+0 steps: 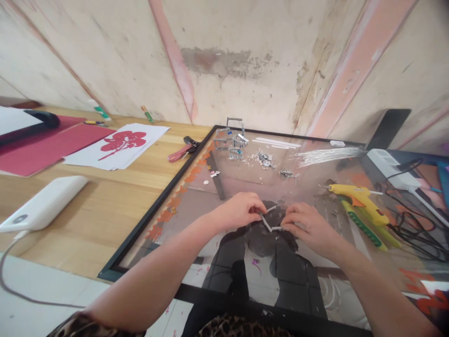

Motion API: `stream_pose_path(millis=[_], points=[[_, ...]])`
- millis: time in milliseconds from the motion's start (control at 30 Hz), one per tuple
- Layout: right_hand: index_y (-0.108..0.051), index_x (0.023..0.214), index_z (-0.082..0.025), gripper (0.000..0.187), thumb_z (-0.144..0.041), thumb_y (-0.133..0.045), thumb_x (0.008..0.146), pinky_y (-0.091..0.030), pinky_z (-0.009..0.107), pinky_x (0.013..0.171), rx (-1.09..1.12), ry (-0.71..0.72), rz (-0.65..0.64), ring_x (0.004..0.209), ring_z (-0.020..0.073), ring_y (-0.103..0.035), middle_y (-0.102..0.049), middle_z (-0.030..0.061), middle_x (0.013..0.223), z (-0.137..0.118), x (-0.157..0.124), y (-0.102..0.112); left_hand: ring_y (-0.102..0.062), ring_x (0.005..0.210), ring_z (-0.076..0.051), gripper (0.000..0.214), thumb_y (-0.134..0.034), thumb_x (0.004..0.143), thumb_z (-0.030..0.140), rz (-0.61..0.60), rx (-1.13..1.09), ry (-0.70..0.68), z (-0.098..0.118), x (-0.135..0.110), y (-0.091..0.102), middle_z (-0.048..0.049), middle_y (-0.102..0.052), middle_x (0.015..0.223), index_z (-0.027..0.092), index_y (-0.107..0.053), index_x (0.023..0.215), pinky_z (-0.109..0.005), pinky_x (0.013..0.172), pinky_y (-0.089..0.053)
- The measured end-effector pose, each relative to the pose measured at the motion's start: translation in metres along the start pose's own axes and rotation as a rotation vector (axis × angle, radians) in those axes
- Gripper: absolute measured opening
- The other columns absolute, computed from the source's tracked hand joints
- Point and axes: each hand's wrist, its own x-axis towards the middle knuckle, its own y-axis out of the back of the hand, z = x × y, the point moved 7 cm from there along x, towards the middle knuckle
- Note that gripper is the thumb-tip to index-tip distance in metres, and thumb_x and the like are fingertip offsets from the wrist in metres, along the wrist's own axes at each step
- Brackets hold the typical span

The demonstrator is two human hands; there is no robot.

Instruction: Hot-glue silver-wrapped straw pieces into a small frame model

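Above the glass tabletop [242, 187], a small angular piece of thin grey strips [266, 223] is between my two hands. My left hand [243, 209] pinches the long strip at its left side. Its thumb and fingertips are closed on it. At the lower right end, my right hand [310, 228] holds a short strip of the same piece with closed fingers. Farther back stand similar small grey strip frames [235, 153]. Beside them lies a pile of silvery scraps [265, 159]. Fingertips hide parts of the strips.
Right of my hands lie a yellow glue gun [359, 193], a green-handled tool [365, 227], thin wires [326, 156] and a white power strip [391, 169]. White sticks [275, 142] lie behind. To the left are pink-handled pliers [179, 152], paper with a red flower [152, 133] and a white device [49, 201].
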Motion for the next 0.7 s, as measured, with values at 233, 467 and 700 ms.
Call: stream_pose_path(millis=[233,467,700], points=[[-0.068,0.085,-0.026,0.023,-0.037,-0.048,0.090,-0.038,0.036,0.084,-0.004,0.023,-0.009,0.092,0.0186,-0.053,-0.060,0.0042,0.092,-0.0012,-0.0015,-0.0005,-0.057,0.071,-0.011,0.021,-0.060,0.078,0.017,0.020,0.005,-0.027,0.0013,-0.0004,-0.0018,-0.0010,-0.062,0.084,0.022,-0.071,0.096,-0.022,0.068,-0.043],[-0.069,0.085,-0.028,0.023,-0.037,-0.049,0.090,-0.036,0.036,0.086,0.040,-0.014,-0.028,0.093,0.0180,-0.052,-0.059,0.0028,0.094,0.0002,-0.0036,0.0026,-0.058,0.071,-0.011,0.019,-0.058,0.081,0.021,0.002,0.012,-0.047,0.0014,-0.0005,-0.0054,-0.0007,-0.063,0.082,0.023,-0.073,0.092,-0.022,0.068,-0.043],[-0.069,0.084,-0.029,0.020,-0.036,-0.051,0.089,-0.034,0.038,0.088,0.013,-0.010,-0.048,0.095,0.0186,-0.050,-0.059,0.0026,0.095,-0.0020,-0.0029,0.0014,-0.058,0.068,-0.011,0.022,-0.067,0.076,0.036,-0.006,0.010,-0.048,0.0090,-0.0033,-0.0071,-0.0014,-0.064,0.081,0.022,-0.074,0.090,-0.021,0.065,-0.042]])
